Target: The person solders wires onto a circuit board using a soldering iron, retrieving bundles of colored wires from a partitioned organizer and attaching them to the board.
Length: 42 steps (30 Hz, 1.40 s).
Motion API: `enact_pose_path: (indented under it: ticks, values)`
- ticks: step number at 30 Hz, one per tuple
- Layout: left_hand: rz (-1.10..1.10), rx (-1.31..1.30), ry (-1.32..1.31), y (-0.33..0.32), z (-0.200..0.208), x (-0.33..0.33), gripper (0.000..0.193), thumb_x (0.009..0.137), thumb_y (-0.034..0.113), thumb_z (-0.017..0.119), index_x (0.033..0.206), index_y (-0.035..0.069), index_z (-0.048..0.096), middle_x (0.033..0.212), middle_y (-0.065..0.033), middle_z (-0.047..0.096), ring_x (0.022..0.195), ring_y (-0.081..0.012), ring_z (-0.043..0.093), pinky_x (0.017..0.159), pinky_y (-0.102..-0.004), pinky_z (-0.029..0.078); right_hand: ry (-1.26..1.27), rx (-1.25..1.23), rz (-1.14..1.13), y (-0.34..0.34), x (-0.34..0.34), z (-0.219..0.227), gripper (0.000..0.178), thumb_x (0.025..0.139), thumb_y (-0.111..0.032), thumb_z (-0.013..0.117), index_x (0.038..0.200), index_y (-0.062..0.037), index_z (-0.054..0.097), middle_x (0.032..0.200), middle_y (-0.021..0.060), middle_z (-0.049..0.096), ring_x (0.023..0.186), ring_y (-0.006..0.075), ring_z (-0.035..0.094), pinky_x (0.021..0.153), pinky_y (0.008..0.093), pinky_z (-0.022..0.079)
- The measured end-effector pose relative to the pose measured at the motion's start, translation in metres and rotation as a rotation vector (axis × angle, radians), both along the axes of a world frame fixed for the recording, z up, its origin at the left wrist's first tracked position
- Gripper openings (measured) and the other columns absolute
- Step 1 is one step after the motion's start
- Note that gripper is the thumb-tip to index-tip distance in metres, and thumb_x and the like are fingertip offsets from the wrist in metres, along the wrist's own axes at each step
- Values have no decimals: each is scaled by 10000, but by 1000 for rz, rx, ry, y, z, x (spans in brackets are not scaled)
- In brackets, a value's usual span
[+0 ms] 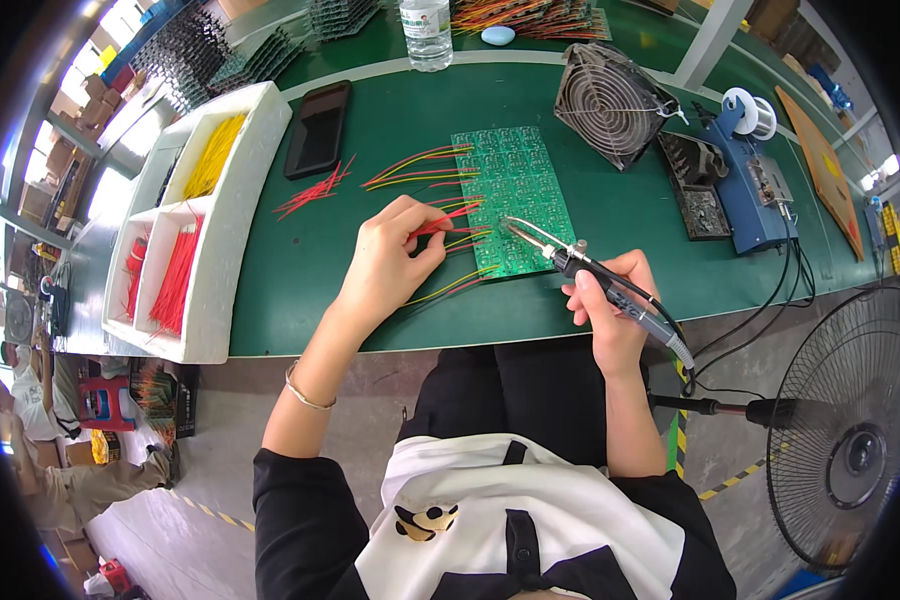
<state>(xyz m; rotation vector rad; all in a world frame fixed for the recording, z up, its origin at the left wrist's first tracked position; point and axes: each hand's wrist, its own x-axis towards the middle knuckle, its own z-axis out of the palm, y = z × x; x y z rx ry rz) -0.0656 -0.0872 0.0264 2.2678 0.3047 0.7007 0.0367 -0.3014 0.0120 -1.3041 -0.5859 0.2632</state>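
Observation:
A green circuit board panel [515,180] lies on the green table in front of me, with several red and yellow wires [415,170] sticking out from its left side. My left hand [392,250] is at the panel's left edge, its thumb and fingers pinched on a red wire [432,227]. In my right hand [615,300] is a soldering iron [610,285], gripped like a pen. Its tip reaches over the middle of the panel, close to a thin metal tube fixed alongside. Whether the tip touches the board I cannot tell. Loose red wires [315,190] lie to the left.
A white foam box [255,200] of red and yellow wires stands at left, beside a black phone [318,130]. Behind are a water bottle [427,35] and a small fan [615,105]. At right sits a blue soldering station [755,190] with a solder spool [750,113]; a large fan [850,430] stands below.

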Motion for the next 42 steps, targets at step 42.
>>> enact_pose_path:
  ticks: [42]
  values:
    - [139,-248,-56,-40,-7,-19,139,752,-37,613,859,21,680,794,0,569,563,-16,365,468,-176,266,-9,50,63,-24,-4,-8,193,794,-39,658,829,-12,470,713,117,630,547,73,578,458,178,453]
